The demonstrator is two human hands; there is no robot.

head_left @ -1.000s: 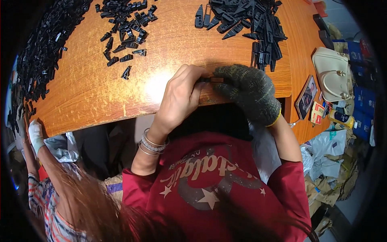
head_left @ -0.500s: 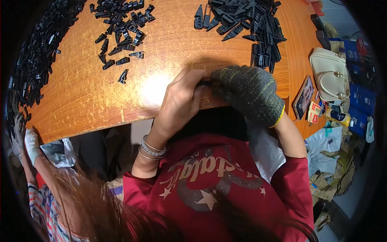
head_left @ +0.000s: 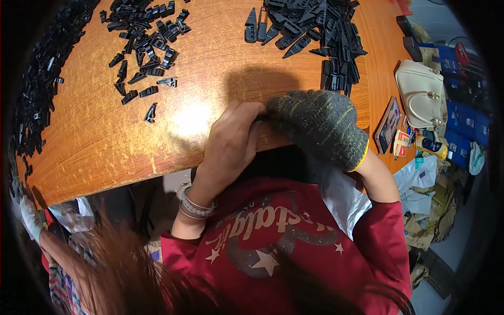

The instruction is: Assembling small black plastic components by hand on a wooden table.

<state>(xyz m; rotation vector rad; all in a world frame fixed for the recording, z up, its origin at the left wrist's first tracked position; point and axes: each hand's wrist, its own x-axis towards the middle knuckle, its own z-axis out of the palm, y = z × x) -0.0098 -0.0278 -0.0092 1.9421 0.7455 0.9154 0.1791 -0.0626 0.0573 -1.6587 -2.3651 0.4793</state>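
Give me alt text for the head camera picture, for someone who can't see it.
Seen from above, a bare left hand and a grey-gloved right hand meet at the near edge of an orange wooden table. Piles of small black plastic parts lie farther back; a cream handbag sits at right.

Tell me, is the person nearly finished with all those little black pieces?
Hard to say, but probably not. Small black pieces lie spread out upper left; whether those are done is unclear. Right now the bare left hand and the gloved right hand press together at the table edge, hiding whatever they hold. A big pile of longer black parts waits.
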